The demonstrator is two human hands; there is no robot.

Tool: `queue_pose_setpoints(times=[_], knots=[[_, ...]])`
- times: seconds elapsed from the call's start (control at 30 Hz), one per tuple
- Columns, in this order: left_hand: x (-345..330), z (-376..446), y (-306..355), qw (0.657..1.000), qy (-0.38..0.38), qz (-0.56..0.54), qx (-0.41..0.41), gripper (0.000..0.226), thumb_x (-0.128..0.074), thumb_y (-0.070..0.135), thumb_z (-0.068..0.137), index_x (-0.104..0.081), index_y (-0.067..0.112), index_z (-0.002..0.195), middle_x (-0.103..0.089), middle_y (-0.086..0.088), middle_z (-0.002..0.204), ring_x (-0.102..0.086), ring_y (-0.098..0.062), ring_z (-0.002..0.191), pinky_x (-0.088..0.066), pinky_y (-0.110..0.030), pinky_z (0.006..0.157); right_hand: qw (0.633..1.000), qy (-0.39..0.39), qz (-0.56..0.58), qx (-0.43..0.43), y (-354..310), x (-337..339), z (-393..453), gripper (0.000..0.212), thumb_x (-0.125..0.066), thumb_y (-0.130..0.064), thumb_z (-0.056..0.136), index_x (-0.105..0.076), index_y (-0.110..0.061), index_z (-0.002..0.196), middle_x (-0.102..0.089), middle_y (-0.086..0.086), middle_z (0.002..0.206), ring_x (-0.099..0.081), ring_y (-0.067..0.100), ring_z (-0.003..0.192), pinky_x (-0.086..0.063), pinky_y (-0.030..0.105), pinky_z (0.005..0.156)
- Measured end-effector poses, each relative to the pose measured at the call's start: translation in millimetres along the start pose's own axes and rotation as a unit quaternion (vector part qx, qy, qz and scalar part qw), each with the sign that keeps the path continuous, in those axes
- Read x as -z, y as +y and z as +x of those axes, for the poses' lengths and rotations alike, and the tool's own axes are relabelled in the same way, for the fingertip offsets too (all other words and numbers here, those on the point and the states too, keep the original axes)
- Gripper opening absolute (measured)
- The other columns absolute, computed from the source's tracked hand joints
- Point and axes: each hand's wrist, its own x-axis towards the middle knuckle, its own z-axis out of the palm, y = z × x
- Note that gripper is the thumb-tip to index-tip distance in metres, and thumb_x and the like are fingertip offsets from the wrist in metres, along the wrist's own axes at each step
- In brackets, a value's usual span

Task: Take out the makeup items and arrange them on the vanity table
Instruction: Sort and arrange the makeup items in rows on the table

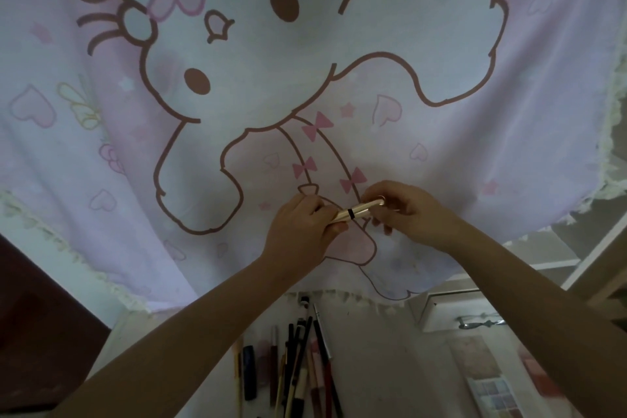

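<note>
Both hands are raised in front of the pink cartoon curtain [305,78], above the vanity table [383,360]. Between them they hold one slim gold tube with a black band [359,209], perhaps a lipstick or concealer. The left hand [302,231] has its fingers curled closed around the lower end. The right hand [403,210] pinches the upper end with the fingertips, and its other fingers are loosely bent.

It looks as if the tube is being checked or opened. If the two parts separate suddenly, I think the cap or the body may slip and fall on the row of pencils and brushes [298,360] lying near the back edge of the table, and scatter them. The eyeshadow palette [497,395] near the right edge is well apart, so it seems less in danger. An open tip may also touch the curtain and stain it.
</note>
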Motion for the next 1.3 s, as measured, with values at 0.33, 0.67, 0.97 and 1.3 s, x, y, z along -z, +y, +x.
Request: queue_pose_setpoints(times=[0.33,0.67,0.97,1.3], knots=[[-6.5,-5.9,-5.9,0.999,0.011,-0.007,-0.029,0.020,-0.066,0.023,0.069,-0.067,0.003,0.063,-0.058,-0.010,0.055,-0.053,-0.024,0.048,-0.042,-0.021,0.050,0.999,-0.004,0.009,-0.047,3.2,-1.2,0.0,0.015,-0.047,-0.009,0.092,-0.060,-0.007,0.088,-0.057,-0.002,0.058,-0.051,-0.001,0.042,-0.043,0.010,0.048],[-62.6,-40.8,6.3,0.951,-0.218,-0.197,0.099,0.030,-0.051,0.026,0.092,-0.059,0.005,0.073,-0.031,0.006,0.056,-0.038,-0.016,0.064,-0.026,-0.024,0.052,0.991,-0.048,0.055,-0.115,53.2,-21.9,-30.8,0.023,-0.053,0.012,0.083,-0.059,0.000,0.101,-0.058,-0.003,0.074,-0.059,-0.003,0.063,-0.050,0.015,0.070],[-136.5,-85.1,33.4,0.889,-0.390,-0.198,0.134,0.035,-0.047,0.031,0.094,-0.045,0.013,0.064,-0.034,0.005,0.060,-0.041,-0.015,0.070,-0.023,-0.025,0.058,0.944,-0.039,0.045,-0.324,113.9,-59.9,-72.9,0.019,-0.051,-0.021,0.092,-0.059,-0.004,0.089,-0.060,0.009,0.069,-0.053,0.001,0.037,-0.041,0.011,0.038],[-163.4,-100.8,49.5,0.874,-0.432,-0.184,0.120,0.031,-0.042,0.035,0.095,-0.045,0.013,0.073,-0.031,0.007,0.061,-0.040,-0.015,0.071,-0.014,-0.030,0.055,0.942,-0.061,0.108,-0.312,146.2,-64.4,-98.4,0.011,-0.054,0.000,0.086,-0.058,-0.010,0.089,-0.057,0.002,0.072,-0.057,0.002,0.057,-0.047,0.010,0.052]])
